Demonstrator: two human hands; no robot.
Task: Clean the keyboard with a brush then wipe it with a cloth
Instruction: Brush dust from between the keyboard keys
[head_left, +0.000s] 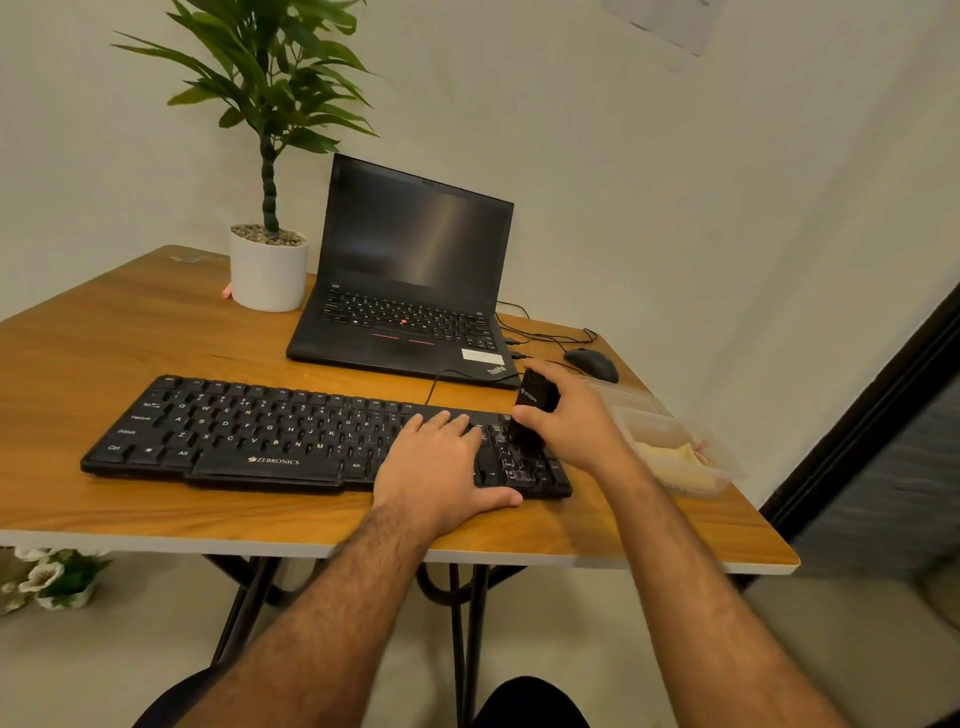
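Head view shows the right hand (566, 421) gripping the black brush (532, 415), bristles down on the keyboard (260, 431), right end. Left hand (441, 467) lies flat, steadying it. Brush short, gentle strokes between keys. The cloth (675, 460) may be the yellow thing in the tub
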